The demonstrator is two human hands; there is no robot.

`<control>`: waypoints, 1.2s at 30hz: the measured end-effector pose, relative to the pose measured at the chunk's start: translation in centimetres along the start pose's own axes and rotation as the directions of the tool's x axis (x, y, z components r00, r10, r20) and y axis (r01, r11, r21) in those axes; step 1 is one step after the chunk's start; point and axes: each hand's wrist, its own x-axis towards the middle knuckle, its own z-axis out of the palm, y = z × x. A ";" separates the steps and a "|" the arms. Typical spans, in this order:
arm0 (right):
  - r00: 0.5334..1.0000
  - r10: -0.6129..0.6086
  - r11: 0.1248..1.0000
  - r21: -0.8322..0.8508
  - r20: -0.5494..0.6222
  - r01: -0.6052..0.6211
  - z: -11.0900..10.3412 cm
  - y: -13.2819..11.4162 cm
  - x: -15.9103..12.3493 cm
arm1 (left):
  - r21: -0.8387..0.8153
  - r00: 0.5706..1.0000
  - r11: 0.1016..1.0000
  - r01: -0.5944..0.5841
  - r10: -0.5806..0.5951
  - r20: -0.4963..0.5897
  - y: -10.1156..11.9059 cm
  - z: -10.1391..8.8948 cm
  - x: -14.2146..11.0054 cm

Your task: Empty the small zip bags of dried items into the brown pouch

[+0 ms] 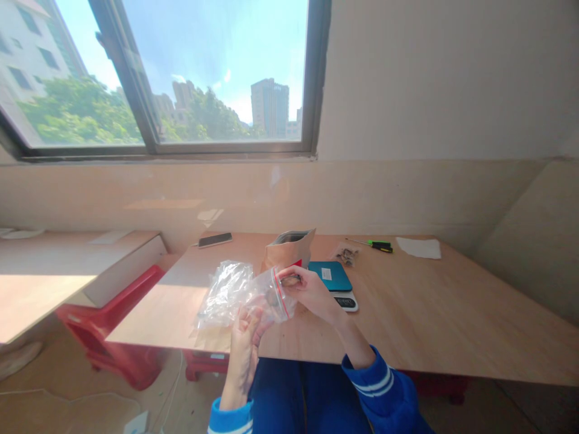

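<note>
My left hand (246, 337) grips a small clear zip bag (271, 298) with a red seal line from below. My right hand (307, 290) pinches the mouth of the same bag, fingers closed on its top edge. Small dark pieces show inside the bag. A pile of more clear bags (224, 292) lies on the wooden table (429, 319) just left of my hands. Behind them an open brown paper pouch (289, 250) stands upright. A small scale with a teal platform (331, 276) sits right of the pouch.
A phone (215, 240) lies at the table's far left corner. A small heap of dark pieces (347, 256), a green-handled tool (377, 245) and a white paper (418, 248) lie at the back. A red stool (113, 319) stands at left, below a window.
</note>
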 end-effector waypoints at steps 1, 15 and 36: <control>0.999 -0.019 1.000 0.004 -0.037 0.019 -0.5 -0.1 0.4 | -0.003 1.000 1.000 -0.001 0.001 0.003 0.1 -0.2 0.0; 0.922 -0.385 0.754 -0.592 -0.047 0.285 -6.5 0.1 8.4 | -0.025 0.996 0.997 -0.073 0.071 -0.047 1.5 -2.9 1.0; 0.974 -0.171 0.885 -0.459 -0.152 0.083 1.3 -1.6 1.8 | 0.053 0.995 0.998 0.020 -0.025 0.092 1.9 -2.1 -0.1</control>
